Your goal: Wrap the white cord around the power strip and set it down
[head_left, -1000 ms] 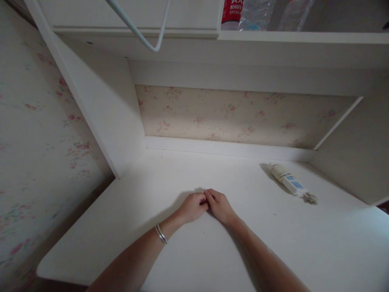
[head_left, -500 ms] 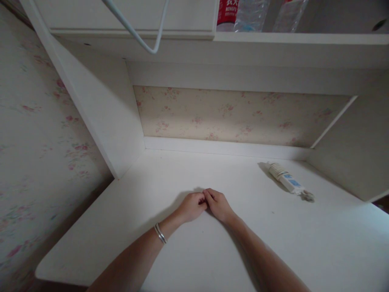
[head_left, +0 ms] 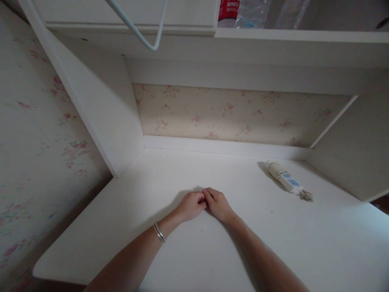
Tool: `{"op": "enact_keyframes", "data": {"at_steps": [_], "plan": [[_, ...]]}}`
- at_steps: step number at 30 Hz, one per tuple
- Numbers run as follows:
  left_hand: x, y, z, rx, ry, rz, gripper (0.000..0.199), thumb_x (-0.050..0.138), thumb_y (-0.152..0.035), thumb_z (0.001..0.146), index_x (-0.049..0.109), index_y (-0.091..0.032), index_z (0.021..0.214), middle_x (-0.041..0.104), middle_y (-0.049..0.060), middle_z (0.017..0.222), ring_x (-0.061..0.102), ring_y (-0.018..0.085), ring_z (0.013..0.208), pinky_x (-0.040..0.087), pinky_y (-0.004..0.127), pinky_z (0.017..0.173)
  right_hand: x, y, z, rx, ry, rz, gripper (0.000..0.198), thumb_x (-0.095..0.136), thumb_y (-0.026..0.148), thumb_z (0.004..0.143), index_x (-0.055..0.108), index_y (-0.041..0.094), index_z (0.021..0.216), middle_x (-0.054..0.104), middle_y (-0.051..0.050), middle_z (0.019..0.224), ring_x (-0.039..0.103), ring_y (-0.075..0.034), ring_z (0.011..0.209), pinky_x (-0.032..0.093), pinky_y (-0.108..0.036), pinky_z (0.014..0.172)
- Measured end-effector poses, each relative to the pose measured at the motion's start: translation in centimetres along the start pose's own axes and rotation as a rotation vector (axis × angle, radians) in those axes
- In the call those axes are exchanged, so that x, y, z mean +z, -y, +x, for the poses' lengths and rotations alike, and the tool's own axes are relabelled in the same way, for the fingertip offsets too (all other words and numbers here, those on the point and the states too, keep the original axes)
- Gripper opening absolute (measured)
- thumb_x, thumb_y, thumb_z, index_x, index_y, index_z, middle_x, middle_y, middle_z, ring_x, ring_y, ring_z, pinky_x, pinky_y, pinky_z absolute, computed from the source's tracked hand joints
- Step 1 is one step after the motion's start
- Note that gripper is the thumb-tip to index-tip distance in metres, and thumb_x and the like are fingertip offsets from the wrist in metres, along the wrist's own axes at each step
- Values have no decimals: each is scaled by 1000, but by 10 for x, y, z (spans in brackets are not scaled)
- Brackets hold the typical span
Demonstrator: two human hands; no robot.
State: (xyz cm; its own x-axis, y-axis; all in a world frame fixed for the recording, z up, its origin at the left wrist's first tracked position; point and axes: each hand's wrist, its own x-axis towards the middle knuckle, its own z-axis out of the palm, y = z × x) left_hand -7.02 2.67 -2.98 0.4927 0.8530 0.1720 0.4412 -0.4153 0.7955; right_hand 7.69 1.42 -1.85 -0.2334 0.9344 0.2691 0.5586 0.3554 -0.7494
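Note:
Both of my hands rest together on the white desk [head_left: 170, 174], near its middle. My left hand [head_left: 192, 205] is closed, its fingers curled inward, and a double silver bangle [head_left: 159, 232] circles that wrist. Against it lies my right hand [head_left: 218, 203], also closed, with thumb and fingertips touching the left fingers. Whatever may be between the fingers of either hand is hidden. Off to the right, apart from both hands, lies a sleeve of paper cups [head_left: 284, 177] in clear plastic with blue print, its wrapper twisted at the near end.
A shelf [head_left: 273, 35] spans the desk overhead, carrying a red-labelled bottle [head_left: 227, 11] and clear plastic bottles [head_left: 252, 14]. From the top hangs a pale bent rod [head_left: 136, 30]. Side panels [head_left: 91, 93] flank the desk, and floral wallpaper [head_left: 227, 111] shows behind.
The view has shifted very slightly. My hands keep the same closed, touching pose, and the paper cups have not moved.

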Motion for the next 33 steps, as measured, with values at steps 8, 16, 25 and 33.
{"op": "enact_keyframes", "data": {"at_steps": [8,16,25,33], "plan": [[3,3,1,-5,0,-2,15,48,-18,77,62,-16,73,64,0,70,56,14,65,37,23,57,0,1,0,1,-4,3,38,34,40,96,54,20,71,58,0,69,54,-14,67,37,-25,65],[3,4,0,-7,-4,-1,15,48,-18,77,63,-16,74,65,0,71,56,14,66,37,23,58,0,1,0,-1,-16,-2,39,34,39,95,55,20,70,59,0,69,54,-14,67,37,-25,64],[1,1,0,-10,-8,11,15,48,-18,76,62,-16,71,62,0,67,54,13,64,35,23,56,0,0,1,-6,-14,-22,39,33,39,96,56,20,70,59,0,69,54,-14,66,38,-24,64],[3,3,0,-5,-8,2,15,48,-18,76,62,-16,71,63,0,68,55,13,64,36,23,56,-1,2,-1,2,-12,-14,40,32,41,95,54,20,70,58,-1,69,53,-15,66,38,-25,64]]}}
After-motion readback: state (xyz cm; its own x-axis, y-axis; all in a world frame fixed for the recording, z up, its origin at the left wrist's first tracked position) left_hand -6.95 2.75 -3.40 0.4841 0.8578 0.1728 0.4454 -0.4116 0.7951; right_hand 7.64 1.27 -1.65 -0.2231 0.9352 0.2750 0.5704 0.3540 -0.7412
